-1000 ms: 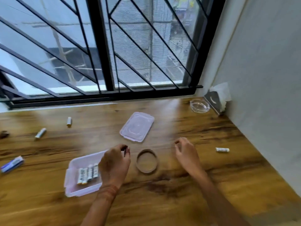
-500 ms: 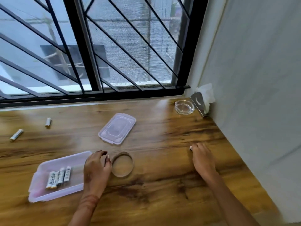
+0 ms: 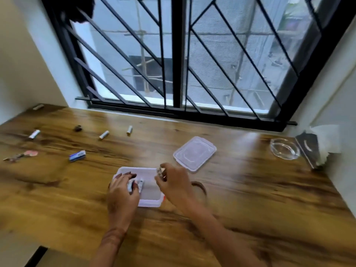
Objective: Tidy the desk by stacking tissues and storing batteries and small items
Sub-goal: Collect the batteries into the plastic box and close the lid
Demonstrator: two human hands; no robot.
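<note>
A clear plastic box (image 3: 148, 197) sits on the wooden desk with several white batteries (image 3: 139, 185) in it. My left hand (image 3: 122, 193) rests over the box's left side, fingers on those batteries. My right hand (image 3: 173, 185) is above the box's right edge and pinches a white battery (image 3: 159, 171) between thumb and fingers. The box's lid (image 3: 194, 152) lies behind to the right. Loose batteries lie farther left: one battery (image 3: 129, 130), a second battery (image 3: 104, 135) and a third battery (image 3: 34, 134). A tissue holder (image 3: 316, 147) stands at the right wall.
A brown ring (image 3: 201, 187) lies right of the box, partly behind my right hand. A glass ashtray (image 3: 284, 148) sits at back right. A blue-white packet (image 3: 77, 155), a small dark item (image 3: 78, 128) and a keychain (image 3: 21, 155) lie on the left. A barred window runs behind.
My right hand picked up the battery near the right wall and carried it left to the box. My left hand moved onto the batteries inside. The view swung left.
</note>
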